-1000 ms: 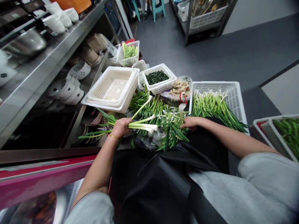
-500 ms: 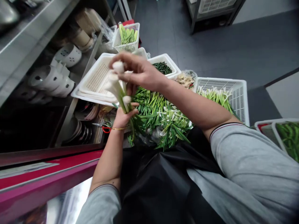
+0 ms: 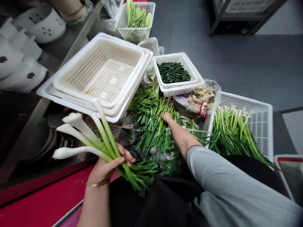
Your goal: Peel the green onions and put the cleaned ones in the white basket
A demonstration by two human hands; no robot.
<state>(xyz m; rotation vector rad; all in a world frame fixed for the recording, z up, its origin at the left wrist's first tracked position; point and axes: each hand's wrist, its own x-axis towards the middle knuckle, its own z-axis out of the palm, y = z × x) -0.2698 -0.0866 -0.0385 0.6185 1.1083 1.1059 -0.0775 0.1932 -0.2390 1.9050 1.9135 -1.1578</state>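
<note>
My left hand [image 3: 107, 165], with a gold bracelet at the wrist, is closed round a bunch of spring onions [image 3: 107, 140]. Their thick white ends point up and left, while the green leaves hang down to the right. My right hand [image 3: 168, 118] reaches down into a heap of loose greens [image 3: 151, 129] in the middle; its fingers are hidden, so I cannot make out whether it grips any. Beyond it lies a plastic bag of pale, root-like pieces [image 3: 201, 97] with red ties.
Stacked white baskets [image 3: 68, 71] stand at left, beside a shelf with white perforated pots [image 3: 40, 26]. A white basket holds dark green pods [image 3: 174, 72]. Spring onions [image 3: 229, 123] fill part of the right basket [image 3: 262, 126]. Another basket [image 3: 134, 33] with pale greens stands at the back.
My right hand has left the white ends of the bunch and gone down into the heap. My left hand has lowered and tilted the bunch leftward. The view has shifted closer.
</note>
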